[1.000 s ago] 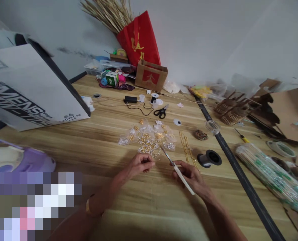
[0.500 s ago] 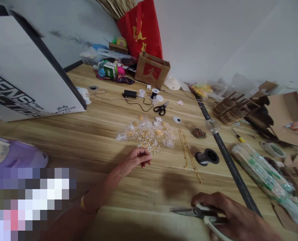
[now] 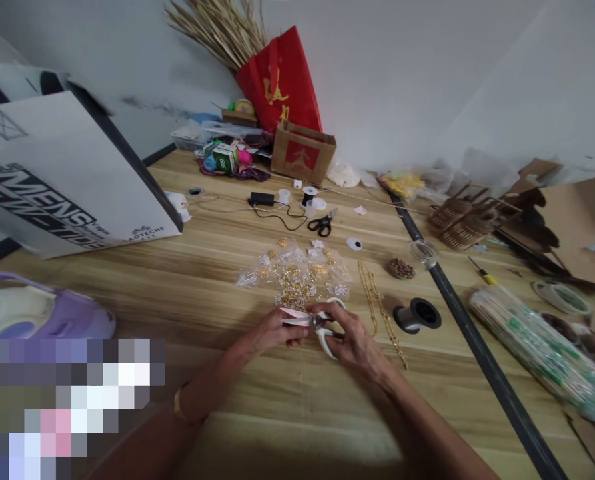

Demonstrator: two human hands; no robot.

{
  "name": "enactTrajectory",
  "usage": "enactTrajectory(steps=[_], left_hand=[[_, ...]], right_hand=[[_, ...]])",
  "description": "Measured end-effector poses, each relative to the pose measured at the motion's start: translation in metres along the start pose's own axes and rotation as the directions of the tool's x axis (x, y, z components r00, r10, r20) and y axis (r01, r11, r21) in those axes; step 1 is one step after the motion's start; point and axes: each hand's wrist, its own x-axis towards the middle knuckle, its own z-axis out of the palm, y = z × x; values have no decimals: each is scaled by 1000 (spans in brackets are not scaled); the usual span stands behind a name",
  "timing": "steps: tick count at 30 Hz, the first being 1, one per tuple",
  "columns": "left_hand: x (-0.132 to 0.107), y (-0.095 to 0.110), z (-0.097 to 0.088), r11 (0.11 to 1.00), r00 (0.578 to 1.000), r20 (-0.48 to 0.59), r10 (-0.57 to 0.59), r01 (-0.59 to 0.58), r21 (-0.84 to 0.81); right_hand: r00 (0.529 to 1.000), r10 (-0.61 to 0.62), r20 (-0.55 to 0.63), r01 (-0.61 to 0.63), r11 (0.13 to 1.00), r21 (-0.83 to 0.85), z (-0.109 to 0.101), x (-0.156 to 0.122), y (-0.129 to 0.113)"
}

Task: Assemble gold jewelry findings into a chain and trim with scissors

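Observation:
My right hand [image 3: 353, 339] grips a pair of white-handled scissors [image 3: 297, 321], fingers in the loops. Their blades stand apart and point left, over the fingertips of my left hand [image 3: 271, 332]. That hand is closed in a pinch; whatever it may hold is hidden or too small to name. Just beyond both hands lies a heap of small clear and gold beads [image 3: 295, 288], spread on and among little plastic bags [image 3: 250, 277]. Gold chains [image 3: 370, 293] stretch along the table to the right of my right hand.
Farther back lie black scissors [image 3: 322, 223], a black adapter [image 3: 262, 199] and small spools. To the right are a dark wire spool [image 3: 417, 315], a bead pile [image 3: 401, 268] and wrapped sticks [image 3: 532, 347]. A large white box [image 3: 77, 180] and purple container [image 3: 85, 317] stand left.
My right hand has brought the white-handled scissors from the lower right up to my left hand, and their blades have spread. My left hand stays pinched near the beads. The view has shifted slightly.

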Motion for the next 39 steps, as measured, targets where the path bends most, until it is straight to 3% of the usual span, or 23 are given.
enactTrajectory(steps=[10,22,28,33,35,37,39], left_hand=[[2,-4,-4,999,999,37,-18,19,-46],[2,4,-1,989,994,-102,-35,20,-148],[1,7,-3,990,982,-188,3,-30,-140],[1,11,-5,979,966,-260,3,-56,-196],[1,12,-6,968,951,-309,7,-84,-235],[2,12,-8,958,935,-354,4,-105,-266],[2,13,-9,948,920,-393,0,-125,-293]], right_hand=[[991,112,-73,-102,987,128,12,-3,20],[976,160,-146,-132,974,182,9,-2,17],[951,213,-226,-185,973,139,-6,-3,21],[909,228,-350,-232,972,30,-26,-22,20],[921,259,-290,-258,965,42,-29,-33,11],[939,334,-82,-315,930,189,-28,-43,-2],[920,365,139,-390,833,392,-23,-50,-12]])
